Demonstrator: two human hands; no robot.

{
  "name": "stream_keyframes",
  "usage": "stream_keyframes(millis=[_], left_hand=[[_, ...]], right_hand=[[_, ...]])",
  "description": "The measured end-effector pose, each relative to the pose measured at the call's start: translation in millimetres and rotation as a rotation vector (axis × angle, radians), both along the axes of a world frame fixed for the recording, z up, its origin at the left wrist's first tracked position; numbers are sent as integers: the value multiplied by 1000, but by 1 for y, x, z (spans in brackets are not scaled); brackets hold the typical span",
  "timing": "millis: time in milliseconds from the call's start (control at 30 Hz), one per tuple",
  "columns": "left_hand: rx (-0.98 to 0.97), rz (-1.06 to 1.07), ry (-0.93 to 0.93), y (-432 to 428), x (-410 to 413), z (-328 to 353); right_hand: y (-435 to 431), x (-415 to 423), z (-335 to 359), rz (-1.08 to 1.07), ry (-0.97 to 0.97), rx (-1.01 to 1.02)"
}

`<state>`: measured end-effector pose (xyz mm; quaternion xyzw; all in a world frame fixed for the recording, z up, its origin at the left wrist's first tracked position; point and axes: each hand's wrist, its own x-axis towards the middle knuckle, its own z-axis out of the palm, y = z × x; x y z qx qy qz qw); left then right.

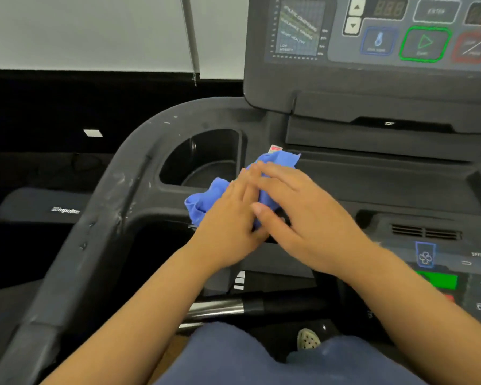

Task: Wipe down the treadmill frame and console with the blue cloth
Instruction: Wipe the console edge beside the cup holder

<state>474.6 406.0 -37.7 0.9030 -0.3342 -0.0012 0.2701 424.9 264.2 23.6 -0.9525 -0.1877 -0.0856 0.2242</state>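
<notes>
Cloth: the crumpled blue microfibre cloth (203, 202) lies on the dark grey plastic treadmill frame (109, 195), on the flat strip just right of and in front of the round cup-holder recess (206, 162); both hands cover its middle, and it bunches out at the left and behind the fingertips
Cloth tag: a small red-and-white label (275, 148) sticks up at the cloth's far corner
Left hand: the left hand (228, 215) lies palm down on the cloth, fingers straight and close together, pressing it onto the frame
Right hand: the right hand (303, 215) lies palm down too, its straight, closed-up fingers partly over the left hand's fingers and on the cloth; the thumb sticks out to the side, resting on the fabric
Frame surface: pale scuffs and smears mark the curved left arm of the frame
Console: the tilted dark display console (372, 76) rises behind the hands, well apart from the cloth, with a green-outlined start button (425, 44) and a red-outlined one beside it
Lower panel: a speed keypad with a solid green pad (439, 280) sits at the right, near the right wrist
Below: a shiny metal grip bar (217, 307), dark blue trousers (233, 357) and a perforated pale shoe (307, 340) show under the forearms
</notes>
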Motion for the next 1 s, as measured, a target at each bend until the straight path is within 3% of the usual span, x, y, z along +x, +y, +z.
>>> stream_keyframes(millis=[100,200,400,533,600,667,767,1000], left_hand=[[178,106,-63,20,-3,-6],[222,285,-79,50,-17,-7],[18,477,-25,96,-57,-8],[-96,534,34,105,-88,-19],[-57,536,86,106,-102,-27],[-17,559,153,107,-111,-33],[122,525,134,106,-116,-37],[226,578,39,101,-115,-43]], right_hand=[[36,17,-12,18,191,-101],[47,24,-35,-104,184,-338],[39,35,-48,-59,63,-637],[28,43,-38,-54,134,-559],[18,48,-30,-82,177,-518],[16,52,-25,-71,83,-541],[17,65,-26,-189,291,-409],[27,105,-19,-116,4,-188]])
